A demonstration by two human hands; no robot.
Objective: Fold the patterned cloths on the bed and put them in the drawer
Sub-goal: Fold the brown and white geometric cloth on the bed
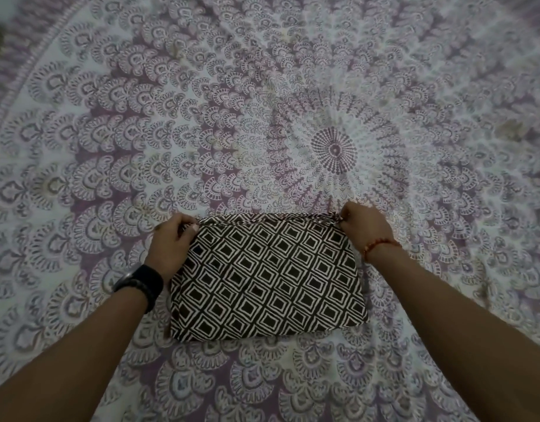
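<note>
Pinching the far left corner of the black-and-white diamond-patterned cloth (267, 277), the left hand (171, 242) has its fingers curled around the fabric edge. The cloth lies folded into a rectangle on the bed (293, 102), which is covered with a mandala-print sheet. The right hand (364, 228) pinches the far right corner.

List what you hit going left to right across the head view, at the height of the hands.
Bedspread → black watch on the left wrist → left hand pinching the far-left corner → black-and-white diamond cloth → right hand pinching the far-right corner → red thread bracelet → bedspread again.
</note>
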